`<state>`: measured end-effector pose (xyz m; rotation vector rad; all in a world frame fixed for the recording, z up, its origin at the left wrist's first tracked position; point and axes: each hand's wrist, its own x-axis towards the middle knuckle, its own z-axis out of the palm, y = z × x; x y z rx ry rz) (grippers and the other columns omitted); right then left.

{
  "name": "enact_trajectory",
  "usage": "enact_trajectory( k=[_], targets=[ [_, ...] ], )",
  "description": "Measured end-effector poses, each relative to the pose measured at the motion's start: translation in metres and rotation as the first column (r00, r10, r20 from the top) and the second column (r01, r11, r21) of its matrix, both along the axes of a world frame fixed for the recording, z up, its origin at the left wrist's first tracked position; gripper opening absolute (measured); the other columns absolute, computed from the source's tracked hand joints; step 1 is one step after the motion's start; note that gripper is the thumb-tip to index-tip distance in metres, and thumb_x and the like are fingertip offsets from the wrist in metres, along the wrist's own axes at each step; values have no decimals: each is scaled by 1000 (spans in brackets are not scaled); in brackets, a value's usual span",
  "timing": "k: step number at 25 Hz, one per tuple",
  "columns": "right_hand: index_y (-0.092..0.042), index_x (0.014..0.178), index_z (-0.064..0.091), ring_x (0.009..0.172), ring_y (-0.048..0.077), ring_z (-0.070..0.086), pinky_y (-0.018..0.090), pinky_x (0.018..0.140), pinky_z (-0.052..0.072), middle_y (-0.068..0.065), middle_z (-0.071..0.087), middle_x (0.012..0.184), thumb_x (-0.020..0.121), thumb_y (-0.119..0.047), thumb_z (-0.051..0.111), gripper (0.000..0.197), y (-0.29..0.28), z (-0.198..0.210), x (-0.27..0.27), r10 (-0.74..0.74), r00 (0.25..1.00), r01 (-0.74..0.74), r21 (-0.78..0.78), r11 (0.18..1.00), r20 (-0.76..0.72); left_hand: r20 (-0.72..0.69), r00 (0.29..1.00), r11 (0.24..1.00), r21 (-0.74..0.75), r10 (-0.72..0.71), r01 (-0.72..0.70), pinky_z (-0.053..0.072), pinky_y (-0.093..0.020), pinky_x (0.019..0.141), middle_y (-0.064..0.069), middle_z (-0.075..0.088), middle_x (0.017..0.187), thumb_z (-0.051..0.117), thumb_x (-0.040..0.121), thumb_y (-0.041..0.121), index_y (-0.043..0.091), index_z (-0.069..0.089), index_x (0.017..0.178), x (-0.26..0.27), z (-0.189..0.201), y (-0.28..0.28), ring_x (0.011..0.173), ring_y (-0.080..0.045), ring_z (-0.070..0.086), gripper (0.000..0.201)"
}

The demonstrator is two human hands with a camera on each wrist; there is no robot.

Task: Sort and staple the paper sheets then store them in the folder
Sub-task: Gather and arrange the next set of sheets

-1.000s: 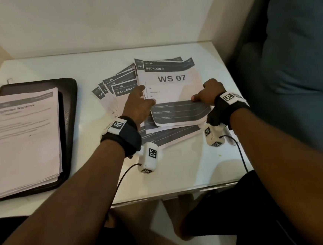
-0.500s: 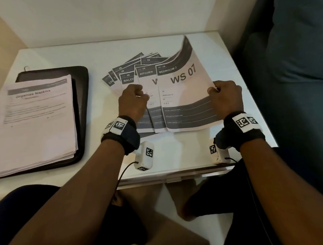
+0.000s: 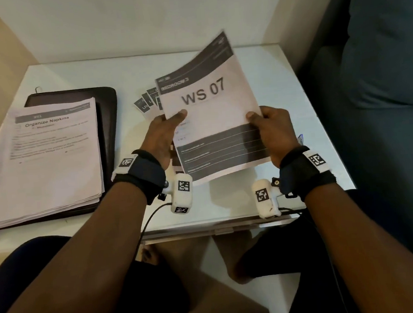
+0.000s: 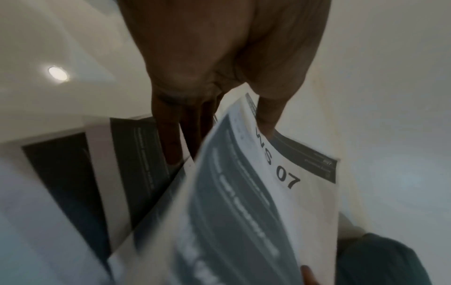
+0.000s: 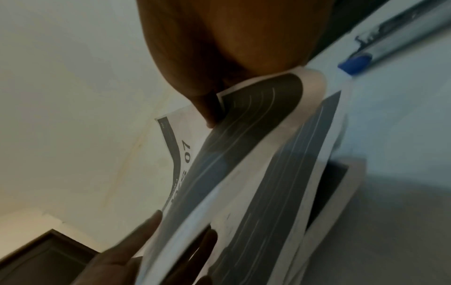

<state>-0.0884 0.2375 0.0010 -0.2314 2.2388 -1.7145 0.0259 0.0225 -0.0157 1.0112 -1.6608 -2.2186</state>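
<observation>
A printed sheet headed "WS 07" (image 3: 212, 121) hangs tilted above the white table (image 3: 95, 73), its far edge raised. My left hand (image 3: 171, 124) pinches its left edge, thumb on top and fingers underneath, as the left wrist view shows on the sheet (image 4: 280, 173). At the right edge my right hand (image 3: 264, 124) pinches it with the thumb on top; in the right wrist view the sheet (image 5: 263, 108) curls near that grip. Under it a fan of similar dark-banded sheets (image 3: 147, 103) lies on the table, mostly hidden. A black folder (image 3: 77, 97) lies at the left.
A thick stack of paper titled "Organize Napkins" (image 3: 52, 153) lies on the folder. A small blue object (image 3: 301, 137) sits near the table's right edge behind my right hand. A grey-blue sofa (image 3: 381, 93) stands right of the table, walls behind and left.
The WS 07 sheet has come up off the fanned pile. My left hand left the pile and took the sheet's left edge; the right hand kept its hold and rose with it.
</observation>
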Motion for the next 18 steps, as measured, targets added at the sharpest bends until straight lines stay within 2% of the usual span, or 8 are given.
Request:
enact_trajectory(
  k=[2, 5, 7, 9, 10, 12, 16, 18],
  targets=[
    [-2, 101, 72, 90, 28, 70, 34, 82, 61, 16, 74, 101, 102, -22, 59, 24, -13, -5, 9, 46, 996, -44, -23, 999, 79, -41, 999, 999, -28, 23, -24, 60, -47, 89, -8, 74, 122, 66, 96, 13, 14, 65, 131, 8, 0, -10, 108, -34, 71, 34],
    [-6, 92, 68, 83, 24, 63, 32, 75, 56, 9, 67, 87, 103, -39, 54, 38, -23, -12, 6, 39, 996, -45, 70, 997, 83, -48, 992, 987, -105, 116, -120, 59, -47, 95, -9, 72, 125, 60, 94, -6, 8, 63, 131, 21, -2, -29, 110, -35, 70, 39],
    [-7, 106, 68, 101, 27, 66, 40, 91, 54, 9, 71, 106, 100, -46, 54, 42, -20, -19, -7, 48, 996, -20, 337, 941, -75, -31, 988, 975, -165, 148, -151, 59, -40, 92, -5, 71, 125, 59, 96, -6, 8, 61, 133, 29, -2, -41, 108, -29, 70, 40],
    [-9, 133, 56, 128, 31, 48, 46, 101, 44, 12, 54, 136, 94, -52, 59, 58, -15, -26, -15, 119, 979, 9, 621, 784, -164, -16, 986, 967, -191, 167, -167, 59, -35, 86, -3, 69, 124, 59, 97, -5, 11, 59, 134, 39, -4, -52, 103, -25, 69, 41],
    [-10, 139, 48, 135, 33, 39, 50, 101, 42, 13, 44, 141, 89, -55, 63, 69, -14, -29, -17, 132, 981, 4, 694, 720, -142, -4, 984, 964, -202, 178, -175, 59, -35, 86, -3, 69, 125, 59, 97, -5, 12, 59, 135, 43, -5, -57, 103, -26, 69, 41],
    [-10, 141, 41, 138, 34, 32, 54, 100, 41, 13, 37, 143, 80, -59, 70, 83, -14, -32, -18, 128, 987, -10, 755, 655, -97, 18, 980, 954, -231, 199, -189, 59, -39, 87, -4, 70, 127, 60, 96, -4, 14, 61, 133, 48, -10, -64, 105, -29, 69, 42],
    [-11, 138, 39, 139, 36, 29, 57, 100, 40, 15, 33, 144, 68, -64, 78, 96, -11, -34, -22, 72, 996, 2, 792, 610, -58, 38, 973, 944, -253, 226, -209, 58, -37, 82, -6, 68, 129, 58, 96, -4, 16, 62, 130, 54, -17, -68, 101, -31, 68, 39],
    [-9, 139, 38, 139, 36, 27, 57, 100, 41, 16, 32, 145, 65, -66, 80, 103, -7, -33, -25, 67, 996, 1, 801, 599, -51, 60, 972, 943, -262, 227, -204, 58, -39, 84, -8, 67, 130, 58, 96, -2, 15, 60, 132, 55, -20, -68, 101, -31, 68, 40]
  ],
)
